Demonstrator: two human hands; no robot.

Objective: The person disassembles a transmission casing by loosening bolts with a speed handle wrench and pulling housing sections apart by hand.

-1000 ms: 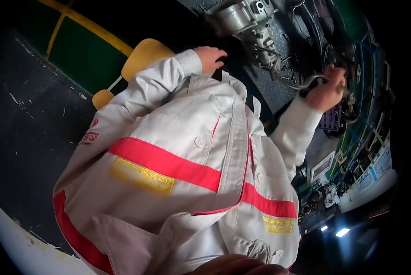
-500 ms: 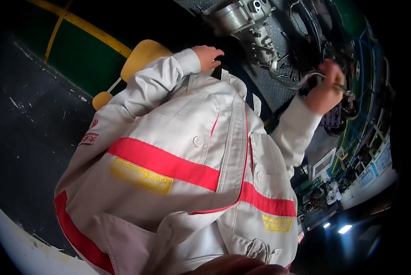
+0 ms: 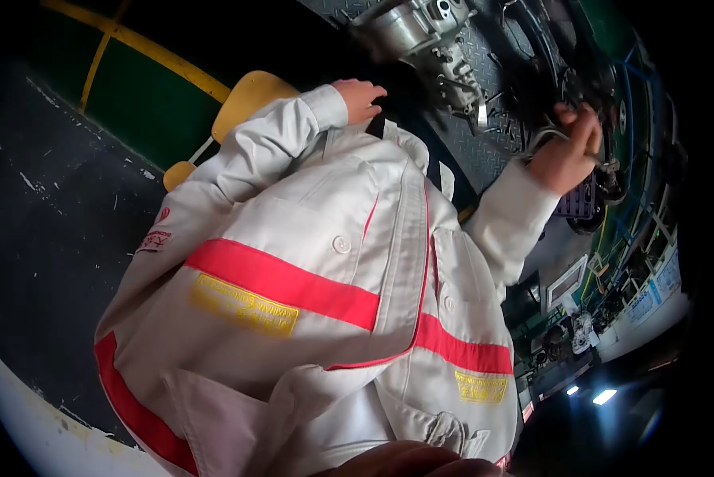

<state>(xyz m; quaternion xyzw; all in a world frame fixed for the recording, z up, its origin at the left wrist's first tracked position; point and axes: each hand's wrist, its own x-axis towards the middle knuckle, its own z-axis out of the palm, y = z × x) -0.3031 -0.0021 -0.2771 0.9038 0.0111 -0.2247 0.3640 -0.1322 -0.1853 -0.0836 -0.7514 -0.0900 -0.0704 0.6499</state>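
Note:
My left hand (image 3: 358,101) rests near my waist at the dark edge of the bench, fingers loosely bent and slightly apart, with nothing visible in it. Farther right, my right hand (image 3: 565,155) is closed round a thin curved metal rod (image 3: 541,135), over the right part of the metal work surface (image 3: 484,159). What the rod's far end touches is blurred. Between my hands and farther off lies a silvery metal housing (image 3: 408,32), joined to a narrower cast part (image 3: 455,79) with small bolts or pins near it.
Dark curved parts (image 3: 544,40) lie beyond my right hand. A purple slotted tray (image 3: 577,200) is beside my right wrist. On the left, a yellow stool (image 3: 249,99) stands on the green and grey floor. A white frame (image 3: 565,282) and other machine parts show at the right.
The curved rod has swung from over the surface near the cast part toward my right hand, which has shifted slightly. My left hand has barely moved.

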